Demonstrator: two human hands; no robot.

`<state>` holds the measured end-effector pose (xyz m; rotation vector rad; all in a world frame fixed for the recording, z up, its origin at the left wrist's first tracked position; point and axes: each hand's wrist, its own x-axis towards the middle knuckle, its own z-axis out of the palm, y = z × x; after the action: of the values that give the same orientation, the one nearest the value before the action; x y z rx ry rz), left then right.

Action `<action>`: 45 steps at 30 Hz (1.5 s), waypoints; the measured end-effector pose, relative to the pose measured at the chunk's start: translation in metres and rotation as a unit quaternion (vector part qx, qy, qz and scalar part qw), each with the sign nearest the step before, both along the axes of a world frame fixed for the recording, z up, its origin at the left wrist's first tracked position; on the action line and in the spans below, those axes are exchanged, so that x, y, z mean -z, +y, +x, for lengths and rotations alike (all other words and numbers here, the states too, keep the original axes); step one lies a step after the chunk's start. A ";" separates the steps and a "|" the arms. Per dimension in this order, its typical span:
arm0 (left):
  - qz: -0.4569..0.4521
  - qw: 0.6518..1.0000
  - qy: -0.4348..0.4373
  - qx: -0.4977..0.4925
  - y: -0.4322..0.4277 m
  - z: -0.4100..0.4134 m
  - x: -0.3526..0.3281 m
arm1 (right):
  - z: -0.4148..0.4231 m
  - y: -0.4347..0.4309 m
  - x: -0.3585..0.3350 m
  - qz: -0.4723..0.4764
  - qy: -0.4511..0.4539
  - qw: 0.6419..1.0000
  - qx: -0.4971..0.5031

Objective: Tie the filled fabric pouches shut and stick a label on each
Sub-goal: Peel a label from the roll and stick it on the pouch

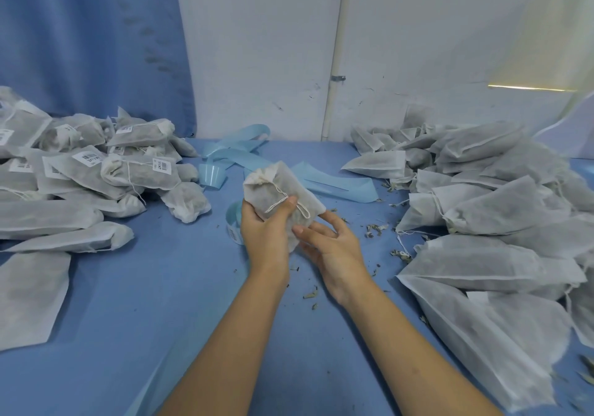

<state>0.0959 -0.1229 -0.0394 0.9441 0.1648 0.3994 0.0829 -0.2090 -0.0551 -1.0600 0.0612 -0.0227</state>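
A white fabric pouch point(273, 187) filled with dark dried matter is held above the blue table, its gathered neck pointing up and left and a white drawstring looped across its front. My left hand point(265, 231) grips the pouch from the left, thumb pressed on the string. My right hand point(331, 239) supports the pouch's lower right side from below, its fingers loosely extended under the fabric. A roll of labels point(234, 222) on blue backing lies on the table just left of my left hand, partly hidden by it.
A heap of tied, labelled pouches point(96, 168) fills the left of the table. A larger heap of unlabelled pouches point(488, 222) covers the right. Spent blue backing strips point(238, 155) lie at the back centre. Dried crumbs point(373, 229) are scattered on the blue tablecloth point(160, 287).
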 end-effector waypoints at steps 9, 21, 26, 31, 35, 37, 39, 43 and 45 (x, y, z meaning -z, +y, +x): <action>0.305 0.944 0.019 -0.121 0.007 -0.010 0.006 | 0.005 -0.004 0.008 -0.049 0.001 0.998 0.049; 0.339 0.941 -0.010 -0.014 0.010 -0.014 0.014 | 0.007 -0.005 0.008 -0.040 0.015 0.997 0.061; 0.259 0.958 -0.067 0.102 0.004 -0.019 0.006 | 0.007 -0.010 0.007 0.054 0.017 0.998 0.016; 0.259 0.958 -0.073 0.102 0.009 -0.016 0.009 | 0.009 -0.014 0.007 0.096 0.020 0.995 0.012; 0.278 0.960 -0.033 0.027 0.015 -0.011 0.016 | 0.013 -0.020 0.007 0.182 0.054 0.980 0.056; 0.274 0.961 -0.022 0.023 0.017 -0.010 0.019 | 0.015 -0.024 0.007 0.170 0.051 0.981 0.081; 0.261 0.963 -0.032 0.048 0.017 -0.010 0.019 | 0.017 -0.026 0.009 0.075 0.039 0.988 0.127; 0.241 0.967 -0.038 0.076 0.017 -0.012 0.017 | 0.016 -0.025 0.015 -0.135 0.007 0.961 0.242; 0.235 0.968 -0.033 0.083 0.018 -0.012 0.017 | 0.015 -0.025 0.016 -0.204 -0.041 0.953 0.222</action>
<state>0.0837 -0.1050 -0.0560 1.3995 -0.0771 0.3187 0.0974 -0.2339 -0.0714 -1.4392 0.2272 -0.5059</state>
